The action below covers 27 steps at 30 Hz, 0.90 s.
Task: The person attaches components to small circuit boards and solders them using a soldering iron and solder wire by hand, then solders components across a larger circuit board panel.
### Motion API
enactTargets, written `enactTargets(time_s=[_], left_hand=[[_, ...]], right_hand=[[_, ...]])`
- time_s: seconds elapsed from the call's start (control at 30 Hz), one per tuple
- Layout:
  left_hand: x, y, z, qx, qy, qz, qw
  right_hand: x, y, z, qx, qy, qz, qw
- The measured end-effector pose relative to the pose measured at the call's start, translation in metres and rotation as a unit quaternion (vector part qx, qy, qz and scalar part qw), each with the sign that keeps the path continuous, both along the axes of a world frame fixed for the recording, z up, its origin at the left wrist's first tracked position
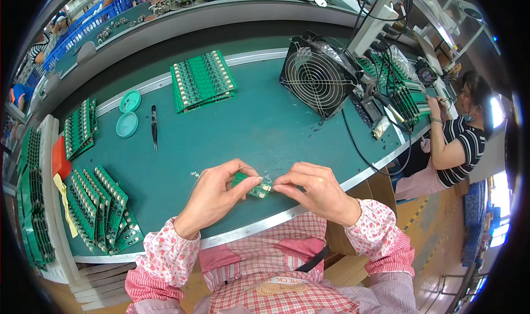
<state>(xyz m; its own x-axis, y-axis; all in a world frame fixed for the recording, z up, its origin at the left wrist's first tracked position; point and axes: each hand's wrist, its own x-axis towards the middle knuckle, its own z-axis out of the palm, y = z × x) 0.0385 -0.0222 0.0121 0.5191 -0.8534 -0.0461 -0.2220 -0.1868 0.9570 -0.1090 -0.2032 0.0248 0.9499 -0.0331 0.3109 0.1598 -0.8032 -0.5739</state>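
A small green circuit board point(258, 192) with pale connectors lies low over the front of the green-topped bench point(243, 132). My left hand point(218, 188) pinches it from the left, thumb along its upper side. At the board's right end is my right hand point(317, 190), thumb and forefinger pressed together by a pale connector. Whatever sits between those right fingertips is too small to make out. A few tiny pale bits point(194, 174) are scattered beside my left hand.
Black tweezers point(154, 127) lie near two round teal dishes point(127, 125). Green circuit boards stand stacked at the back point(203, 81) and front left point(99, 209). A black fan point(317, 76) with a trailing cable stands back right. A co-worker point(461, 143) sits at right.
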Motion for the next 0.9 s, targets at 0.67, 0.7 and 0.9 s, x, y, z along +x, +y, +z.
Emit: enactTargets(time_s=[0.67, 0.7, 0.9], left_hand=[[0.0023, 0.0024, -0.0012, -0.017, 0.075, -0.042, 0.996], [0.0034, 0.0029, -0.0012, -0.008, 0.052, -0.058, 0.997], [0.0025, 0.0023, 0.006, 0.01, 0.135, -0.067, 0.989]], right_hand=[[0.0, -0.0014, -0.0027, -0.007, 0.026, 0.014, 1.0], [-0.0007, -0.0015, -0.0043, -0.029, 0.0, 0.023, 0.999], [-0.0051, 0.0032, -0.0021, -0.246, -0.063, 0.085, 0.964]])
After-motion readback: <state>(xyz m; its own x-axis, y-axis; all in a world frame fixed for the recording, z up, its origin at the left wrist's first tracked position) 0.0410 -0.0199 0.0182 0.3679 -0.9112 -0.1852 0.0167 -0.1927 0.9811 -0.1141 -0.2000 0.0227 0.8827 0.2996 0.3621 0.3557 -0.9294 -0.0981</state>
